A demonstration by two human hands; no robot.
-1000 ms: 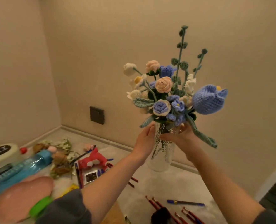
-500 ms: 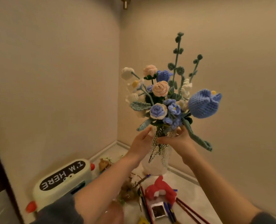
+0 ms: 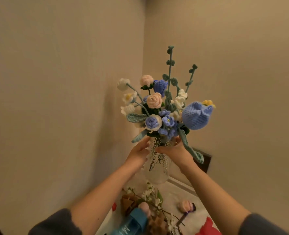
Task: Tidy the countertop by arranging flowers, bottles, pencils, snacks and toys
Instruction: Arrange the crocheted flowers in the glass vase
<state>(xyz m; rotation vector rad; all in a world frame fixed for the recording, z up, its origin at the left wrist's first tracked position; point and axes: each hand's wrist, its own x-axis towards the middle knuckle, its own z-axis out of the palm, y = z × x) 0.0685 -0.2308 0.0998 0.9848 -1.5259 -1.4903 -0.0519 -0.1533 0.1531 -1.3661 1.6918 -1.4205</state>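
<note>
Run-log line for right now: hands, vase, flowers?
left hand: touches vase neck | right hand: grips vase neck | vase: upright, by wall corner | crocheted flowers: in vase

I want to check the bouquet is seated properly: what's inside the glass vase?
Through the textured glass vase, dark green stems of the crochet bouquet reach partway down. The left hand and right hand cover the neck, and the pattern blurs the bottom, so water can't be judged.
</note>
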